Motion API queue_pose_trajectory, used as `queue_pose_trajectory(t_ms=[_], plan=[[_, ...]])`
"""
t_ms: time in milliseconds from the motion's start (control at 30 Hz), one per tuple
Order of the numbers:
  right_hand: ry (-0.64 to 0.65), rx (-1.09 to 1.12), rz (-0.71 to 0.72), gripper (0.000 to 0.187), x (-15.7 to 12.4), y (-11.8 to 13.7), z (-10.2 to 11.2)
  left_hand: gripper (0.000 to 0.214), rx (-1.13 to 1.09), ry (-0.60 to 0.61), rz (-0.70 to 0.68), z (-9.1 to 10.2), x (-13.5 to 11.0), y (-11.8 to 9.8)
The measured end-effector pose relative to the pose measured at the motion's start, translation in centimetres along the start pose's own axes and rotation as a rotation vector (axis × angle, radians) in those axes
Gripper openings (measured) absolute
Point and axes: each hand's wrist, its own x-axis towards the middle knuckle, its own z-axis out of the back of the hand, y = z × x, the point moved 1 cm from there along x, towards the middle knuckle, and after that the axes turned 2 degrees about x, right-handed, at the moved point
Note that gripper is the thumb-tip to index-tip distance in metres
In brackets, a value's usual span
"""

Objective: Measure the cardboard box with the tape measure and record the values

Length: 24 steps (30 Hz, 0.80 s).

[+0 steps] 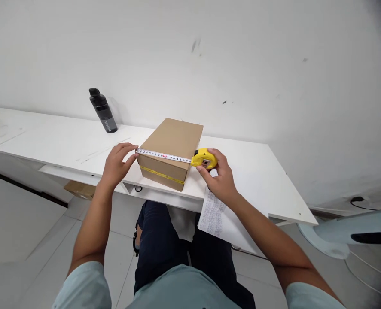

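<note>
A brown cardboard box (pixel 175 136) with yellow tape along its near side sits on the white table (pixel 248 156). Across the box's near top edge runs the white blade of a yellow tape measure (pixel 206 159). My right hand (pixel 220 178) is closed around the tape measure's case, which is beside the box's right corner. At the left corner, my left hand (pixel 117 165) pinches the end of the blade between thumb and fingers. Beneath my right hand lies a sheet of paper (pixel 214 216) with handwriting, partly hidden by the hand and forearm.
A dark water bottle (pixel 103 110) stands near the wall, left of the box. Below the tabletop, another cardboard box (pixel 80 189) is on the left. A pale blue object with a round base (pixel 325 242) stands on the floor at right. The wall closes off the table's back.
</note>
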Motion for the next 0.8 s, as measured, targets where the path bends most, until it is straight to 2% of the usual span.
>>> queue_pose_trajectory(t_ms=[133,233,300,400,500,567,667,800], plan=[[0.044,0.048,-0.089,0.061,1.2,-0.9,0.0,0.028,0.031,-0.01,0.038,0.4,0.0,-0.1],[0.049,0.123,-0.143,0.071,1.5,-1.4,0.4,0.028,0.023,-0.052,0.017,1.0,-0.1,-1.4],[0.047,0.22,-0.175,0.074,1.2,-1.5,0.9,0.025,-0.005,-0.061,-0.022,1.6,-0.3,-3.3],[0.037,0.346,-0.183,0.065,-0.2,-0.9,1.8,0.021,-0.013,-0.033,-0.166,1.8,-0.9,-7.8],[0.121,0.389,-0.119,0.049,-1.9,0.6,2.4,0.021,-0.028,-0.011,-0.344,0.4,-1.7,-12.4],[0.196,0.391,-0.049,0.039,-2.8,1.4,2.5,0.02,-0.036,-0.016,-0.407,-1.3,-2.2,-14.6],[0.215,0.36,0.025,0.03,-3.6,1.6,3.0,0.017,-0.029,-0.041,-0.418,-3.5,-2.7,-16.3],[0.195,0.317,0.028,0.036,-4.4,0.4,4.5,0.029,0.015,-0.038,-0.454,-5.0,-2.7,-17.0]])
